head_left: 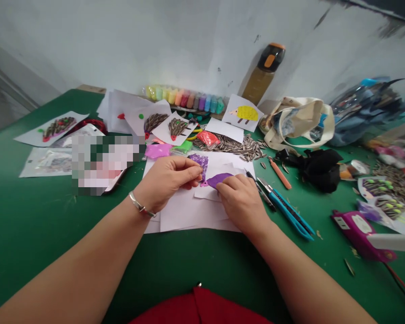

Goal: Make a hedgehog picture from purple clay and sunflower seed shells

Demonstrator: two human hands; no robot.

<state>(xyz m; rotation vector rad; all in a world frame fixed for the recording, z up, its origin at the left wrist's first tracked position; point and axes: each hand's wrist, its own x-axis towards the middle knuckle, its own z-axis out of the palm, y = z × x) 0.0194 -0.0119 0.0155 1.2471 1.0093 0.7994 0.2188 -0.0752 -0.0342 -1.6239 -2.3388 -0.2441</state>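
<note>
A purple clay shape (218, 180) with a small pink tip (204, 183) lies on a small white paper (205, 193) over larger white sheets (189, 216). My right hand (241, 198) has its fingers curled on the right end of the purple clay and the paper, its fingertips partly hidden. My left hand (170, 177), with a silver bracelet, is closed in a pinch just left of the pink tip. Whatever is between thumb and finger there is too small to name. Behind the left fingertips lies a bag of purple clay (200, 163).
Sunflower seeds (239, 146) lie behind the papers, near hedgehog pictures (177, 127). Right of my hand are a blue utility knife (290, 211), a pen (266, 198) and an orange tool (280, 174). A bottle (263, 74) stands at the wall; a phone (103, 166) lies left.
</note>
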